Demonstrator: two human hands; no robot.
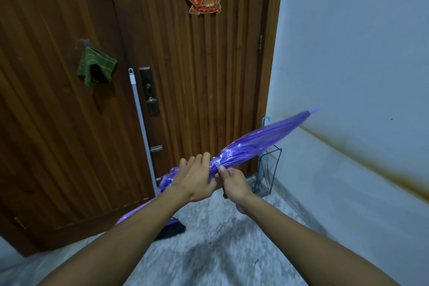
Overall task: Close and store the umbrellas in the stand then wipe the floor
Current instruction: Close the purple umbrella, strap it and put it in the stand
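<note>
A folded purple umbrella (pixel 262 140) lies slanted across the middle of the head view, tip up toward the right wall. My left hand (pixel 197 176) wraps around its gathered canopy. My right hand (pixel 233 183) pinches the strap band at the canopy's waist, right beside the left hand. The umbrella's handle end runs down under my left forearm and is mostly hidden. A black wire umbrella stand (pixel 270 169) sits in the corner by the door and holds a clear umbrella with a blue hooked handle (pixel 265 121).
A mop with a grey pole (pixel 141 127) leans on the brown wooden door (pixel 58 123), its dark head on the marbled floor (pixel 232 251). A green cloth (pixel 95 67) hangs on a door hook. The white wall (pixel 359 76) closes the right side.
</note>
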